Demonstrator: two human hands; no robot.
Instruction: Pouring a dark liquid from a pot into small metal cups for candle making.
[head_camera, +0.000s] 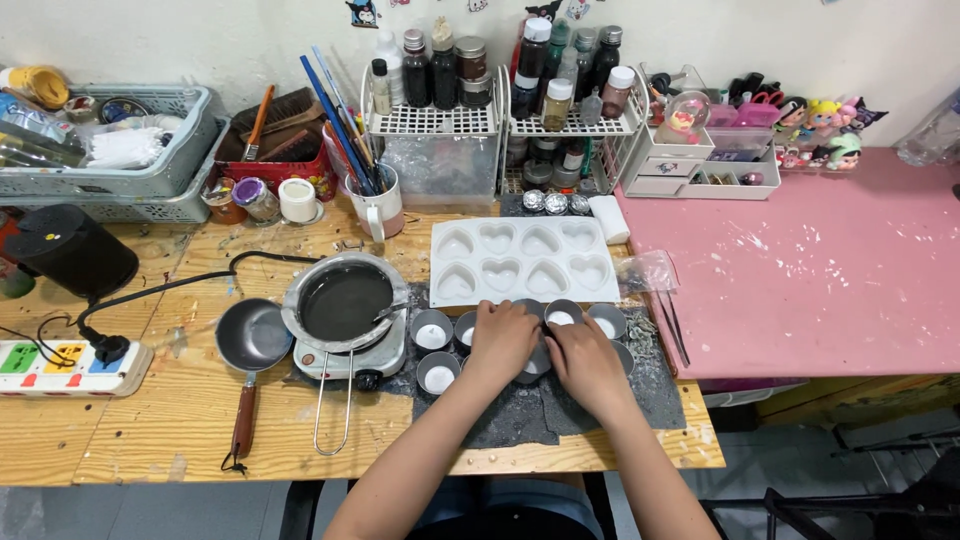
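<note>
Both hands meet over a cluster of small grey metal cups holding white wax, set on a dark mat on the wooden desk. The left hand lies curled, knuckles up, over one cup; the right hand is cupped just beside it, and between them a cup peeks out, though I cannot tell whether the fingers pinch it. Just beyond the hands lies a white heart-shaped mould tray. To the left of the left hand a pot of dark liquid sits on a small hotplate, with a small pan further left.
</note>
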